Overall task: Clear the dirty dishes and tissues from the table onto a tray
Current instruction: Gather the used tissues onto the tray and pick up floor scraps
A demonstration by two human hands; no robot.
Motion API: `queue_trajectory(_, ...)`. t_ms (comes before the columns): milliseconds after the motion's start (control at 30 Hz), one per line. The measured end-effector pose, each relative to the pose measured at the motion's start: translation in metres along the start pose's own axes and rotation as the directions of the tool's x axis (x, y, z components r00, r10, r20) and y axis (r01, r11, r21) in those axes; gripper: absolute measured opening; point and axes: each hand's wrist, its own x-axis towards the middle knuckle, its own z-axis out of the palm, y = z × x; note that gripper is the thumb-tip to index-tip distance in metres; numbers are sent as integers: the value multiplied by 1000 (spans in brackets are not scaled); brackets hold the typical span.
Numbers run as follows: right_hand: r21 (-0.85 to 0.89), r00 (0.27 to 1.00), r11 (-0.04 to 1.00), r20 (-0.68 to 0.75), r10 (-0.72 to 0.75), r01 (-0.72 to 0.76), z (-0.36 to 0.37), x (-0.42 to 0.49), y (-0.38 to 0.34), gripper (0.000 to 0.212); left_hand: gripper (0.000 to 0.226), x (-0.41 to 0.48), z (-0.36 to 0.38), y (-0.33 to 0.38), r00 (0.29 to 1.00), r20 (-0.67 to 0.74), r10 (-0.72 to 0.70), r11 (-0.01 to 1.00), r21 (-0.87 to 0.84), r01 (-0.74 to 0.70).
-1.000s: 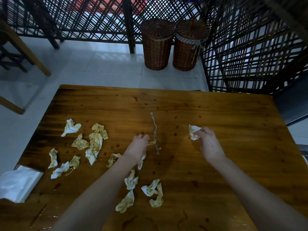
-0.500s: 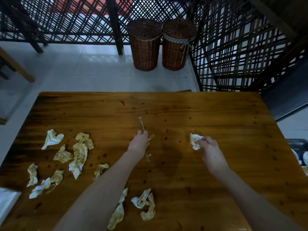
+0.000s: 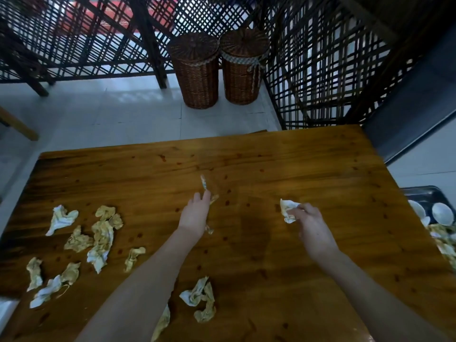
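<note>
The left hand (image 3: 195, 213) curls round a twisted, yellow-stained tissue strip (image 3: 204, 184) near the middle of the brown wooden worktop (image 3: 271, 166). At 3 o'clock from it, the right hand (image 3: 311, 225) pinches a crumpled white tissue wad (image 3: 287, 210). More stained crumpled tissues (image 3: 101, 236) lie at 8 o'clock. A dark metal tray (image 3: 425, 192) holding white bowls (image 3: 443, 213) sits off the 3 o'clock edge.
</note>
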Motion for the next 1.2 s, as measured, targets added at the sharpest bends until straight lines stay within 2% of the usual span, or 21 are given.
queue_trajectory(133, 22, 999, 1000, -44, 15, -14, -10, -16, 21, 57, 90, -13, -17, 28, 995, -76, 69, 998, 10, -69)
queue_trajectory(333, 81, 994, 996, -106, 30, -22, -38, -56, 71, 54, 83, -37, -28, 99, 979, -143, 144, 989, 4, -145)
queue_trajectory(467, 79, 984, 994, -157, 87, -75, -60, -87, 114, 50, 92, -56, -20, 163, 973, -107, 207, 978, 48, -203)
queue_trajectory(700, 89, 986, 991, -124, 110, -99, -88, -154, 201, 52, 102, -101, 13, 278, 943, -11, 332, 941, 66, -331)
queue_trajectory(833, 90, 971, 982, -158, 180, -167, -100, -180, 245, 53, 97, -119, 32, 337, 933, 48, 357, 934, -12, -357)
queue_trajectory(1100, 170, 934, 958, -238, 266, -229, -114, -218, 326, 41, 69, -124, 68, 439, 867, 62, 495, 869, -33, -494)
queue_trajectory(1200, 157, 925, 951, -237, 297, -265, -122, -227, 361, 44, 66, -118, 82, 481, 846, 50, 531, 847, -50, -529)
